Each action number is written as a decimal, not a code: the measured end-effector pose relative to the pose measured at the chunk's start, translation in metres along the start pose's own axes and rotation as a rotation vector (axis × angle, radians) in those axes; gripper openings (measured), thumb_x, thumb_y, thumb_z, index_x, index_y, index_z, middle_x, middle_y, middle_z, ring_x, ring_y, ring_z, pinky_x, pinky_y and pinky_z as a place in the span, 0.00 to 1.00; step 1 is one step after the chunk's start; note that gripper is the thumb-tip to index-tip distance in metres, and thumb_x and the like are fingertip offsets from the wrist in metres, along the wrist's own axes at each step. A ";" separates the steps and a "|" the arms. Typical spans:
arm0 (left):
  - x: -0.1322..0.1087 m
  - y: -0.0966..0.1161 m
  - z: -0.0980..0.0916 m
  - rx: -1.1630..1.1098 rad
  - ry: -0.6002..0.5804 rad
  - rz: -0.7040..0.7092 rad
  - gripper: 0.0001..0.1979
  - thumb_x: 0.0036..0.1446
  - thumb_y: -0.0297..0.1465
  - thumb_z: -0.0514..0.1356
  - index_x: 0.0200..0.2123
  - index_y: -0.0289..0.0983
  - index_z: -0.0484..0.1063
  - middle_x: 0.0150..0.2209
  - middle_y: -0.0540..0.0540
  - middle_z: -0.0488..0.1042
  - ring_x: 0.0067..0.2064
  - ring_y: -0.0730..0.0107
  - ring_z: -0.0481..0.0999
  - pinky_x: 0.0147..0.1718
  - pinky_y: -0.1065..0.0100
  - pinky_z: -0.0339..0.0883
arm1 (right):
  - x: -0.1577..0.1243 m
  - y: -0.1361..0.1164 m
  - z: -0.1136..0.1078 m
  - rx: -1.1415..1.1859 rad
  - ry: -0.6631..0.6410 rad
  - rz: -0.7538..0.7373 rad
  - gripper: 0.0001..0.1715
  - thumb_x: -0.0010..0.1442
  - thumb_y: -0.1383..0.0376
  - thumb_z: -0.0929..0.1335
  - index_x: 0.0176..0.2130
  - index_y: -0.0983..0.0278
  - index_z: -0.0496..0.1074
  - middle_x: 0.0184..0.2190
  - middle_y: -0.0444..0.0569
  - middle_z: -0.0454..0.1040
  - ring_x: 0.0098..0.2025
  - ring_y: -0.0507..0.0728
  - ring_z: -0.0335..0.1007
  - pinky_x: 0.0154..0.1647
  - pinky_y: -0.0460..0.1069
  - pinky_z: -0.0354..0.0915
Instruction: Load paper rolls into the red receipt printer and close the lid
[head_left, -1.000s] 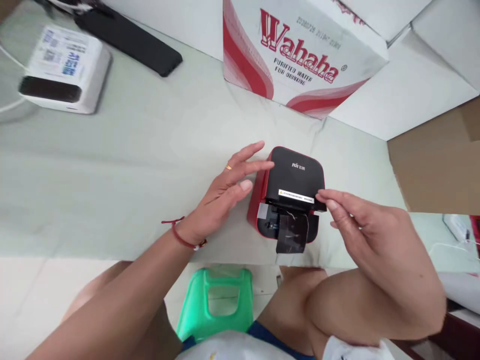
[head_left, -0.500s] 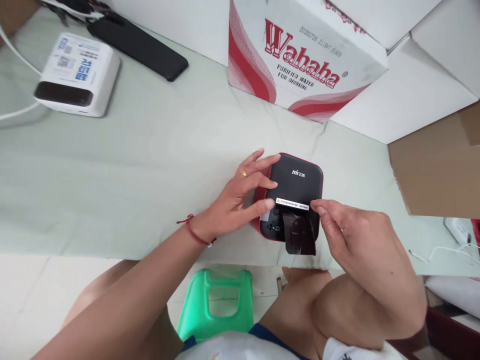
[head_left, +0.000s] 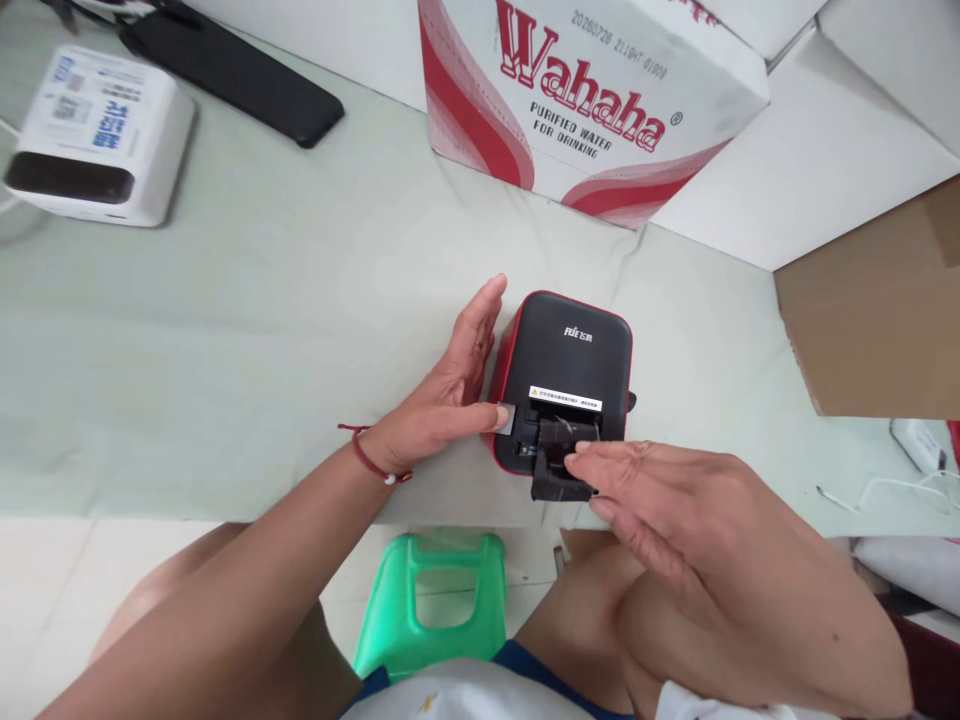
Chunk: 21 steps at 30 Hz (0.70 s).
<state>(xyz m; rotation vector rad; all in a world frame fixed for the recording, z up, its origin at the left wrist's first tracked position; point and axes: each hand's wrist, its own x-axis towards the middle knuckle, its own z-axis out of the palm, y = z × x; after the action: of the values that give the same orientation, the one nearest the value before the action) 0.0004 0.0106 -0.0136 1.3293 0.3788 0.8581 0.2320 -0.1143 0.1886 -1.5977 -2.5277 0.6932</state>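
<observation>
A small black and red label printer (head_left: 592, 350) stands on the cloth-covered table, with a white warning sticker across its top. A dark glossy strip (head_left: 555, 485) sticks out of the slot at its near side. My right hand (head_left: 675, 500) has its fingertips on this strip, thumb beneath, gripping its right edge. My left hand (head_left: 442, 400) lies against the printer's left side with the fingers stretched out. Its thumb rests on a grey label at the near left corner. A red cord bracelet circles the left wrist.
A Wahaha water carton (head_left: 585, 110) stands behind the printer, white boxes and a brown cardboard box (head_left: 870, 310) to the right. At the far left are a white device (head_left: 105, 140) and a black phone-like slab (head_left: 240, 75). A green stool (head_left: 375, 620) is below the table edge.
My right hand has moved from the slot's right end down onto the dark strip. The left hand's fingers have left the printer's top for its side; the thumb has slid to the near corner.
</observation>
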 end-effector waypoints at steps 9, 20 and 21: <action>-0.003 -0.004 0.006 -0.092 -0.029 -0.012 0.54 0.69 0.44 0.74 0.86 0.72 0.46 0.92 0.62 0.37 0.93 0.43 0.30 0.90 0.32 0.31 | 0.013 0.001 0.002 0.008 -0.006 0.102 0.19 0.80 0.71 0.65 0.52 0.59 0.85 0.50 0.50 0.93 0.41 0.59 0.90 0.36 0.52 0.81; -0.006 -0.004 0.010 0.049 0.008 -0.013 0.46 0.70 0.47 0.72 0.85 0.62 0.57 0.92 0.51 0.46 0.92 0.38 0.46 0.89 0.32 0.47 | 0.081 0.038 0.035 -0.226 0.031 0.388 0.22 0.75 0.72 0.67 0.61 0.61 0.84 0.58 0.56 0.90 0.61 0.73 0.80 0.54 0.62 0.76; -0.006 -0.004 0.010 0.052 0.008 -0.006 0.46 0.70 0.46 0.71 0.85 0.62 0.57 0.92 0.51 0.46 0.92 0.38 0.47 0.89 0.32 0.48 | 0.083 0.037 0.034 -0.245 0.004 0.400 0.22 0.75 0.72 0.67 0.62 0.62 0.84 0.58 0.57 0.90 0.61 0.73 0.81 0.53 0.62 0.75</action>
<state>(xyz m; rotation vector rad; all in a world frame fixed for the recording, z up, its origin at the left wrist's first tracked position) 0.0051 -0.0011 -0.0167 1.3725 0.4130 0.8538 0.2151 -0.0399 0.1286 -2.2181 -2.3863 0.4147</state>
